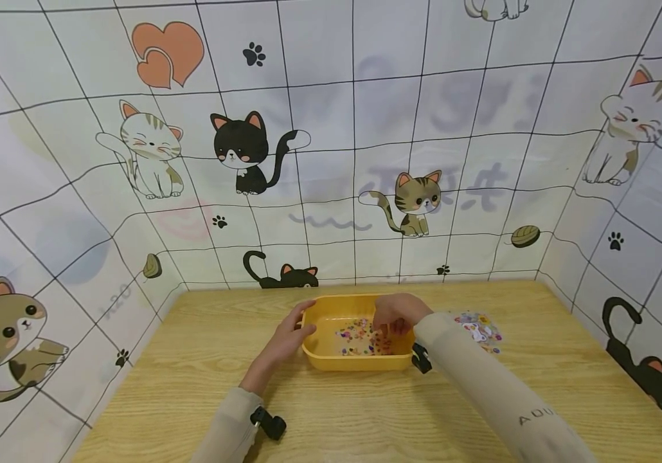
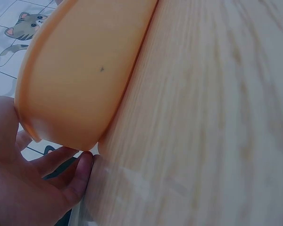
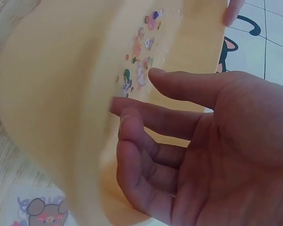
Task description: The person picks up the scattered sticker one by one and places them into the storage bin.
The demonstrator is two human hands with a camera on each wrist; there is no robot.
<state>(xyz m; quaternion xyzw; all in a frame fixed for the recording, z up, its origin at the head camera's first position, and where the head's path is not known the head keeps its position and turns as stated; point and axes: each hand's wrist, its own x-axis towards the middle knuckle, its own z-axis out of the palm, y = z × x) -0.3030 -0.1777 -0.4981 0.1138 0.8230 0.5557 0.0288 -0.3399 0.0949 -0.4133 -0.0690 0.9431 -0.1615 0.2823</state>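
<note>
A yellow plastic basin (image 1: 360, 363) stands on the wooden table, with small colourful sticker-like pieces (image 1: 360, 334) scattered over its floor. My left hand (image 1: 286, 334) grips the basin's left end; in the left wrist view its thumb side is at the rim and fingers bend under the outer wall. My right hand (image 1: 397, 312) reaches over the right part of the basin, fingers pointing down at the pieces. In the right wrist view, the right hand's thumb (image 3: 188, 87) stands apart from the bent fingers, and nothing shows between them. Part of the fingertips is hidden behind the basin wall.
To the right of the basin lies a pile of flat colourful stickers (image 1: 478, 331), partly behind the right sleeve. A bear picture (image 3: 45, 212) shows on the table beside the basin. A cat-printed wall covering (image 1: 331, 244) rises behind the wooden table (image 1: 204, 360).
</note>
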